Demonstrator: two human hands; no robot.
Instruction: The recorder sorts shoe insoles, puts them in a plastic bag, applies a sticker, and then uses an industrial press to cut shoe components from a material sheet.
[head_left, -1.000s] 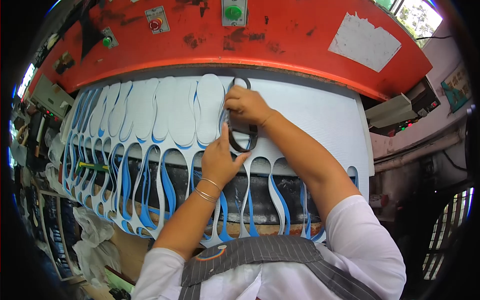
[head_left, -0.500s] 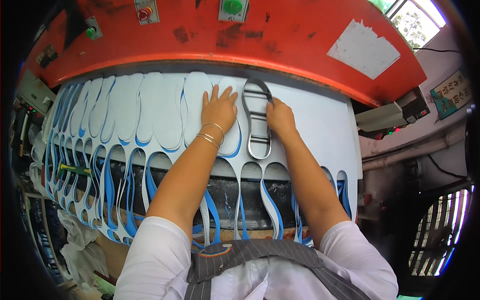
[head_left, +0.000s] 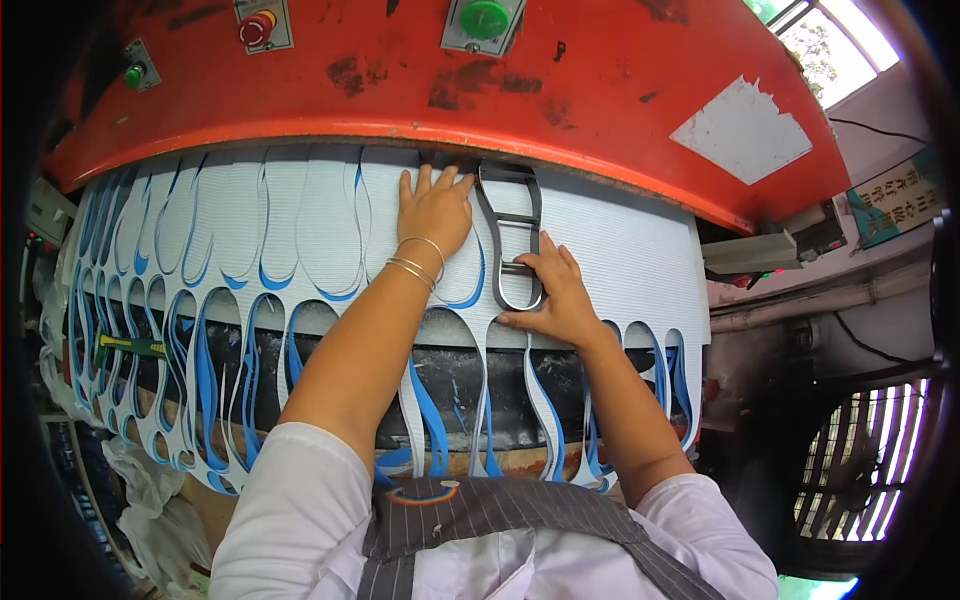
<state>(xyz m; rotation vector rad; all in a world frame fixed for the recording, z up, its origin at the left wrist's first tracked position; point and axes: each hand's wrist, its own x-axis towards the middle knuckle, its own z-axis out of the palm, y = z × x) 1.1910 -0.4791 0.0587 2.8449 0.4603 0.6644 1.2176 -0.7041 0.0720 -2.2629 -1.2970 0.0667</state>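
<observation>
Head view: the dark metal sole-shaped cutter (head_left: 510, 235) lies on the white-and-blue foam sheet (head_left: 620, 250), its long axis running away from me, toe end just under the lip of the red press (head_left: 560, 100). My right hand (head_left: 550, 295) is nearer, fingers spread flat against the cutter's near end and right side, gripping nothing. My left hand (head_left: 432, 212) lies open, palm down on the sheet just left of the cutter, close beside its upper rail.
</observation>
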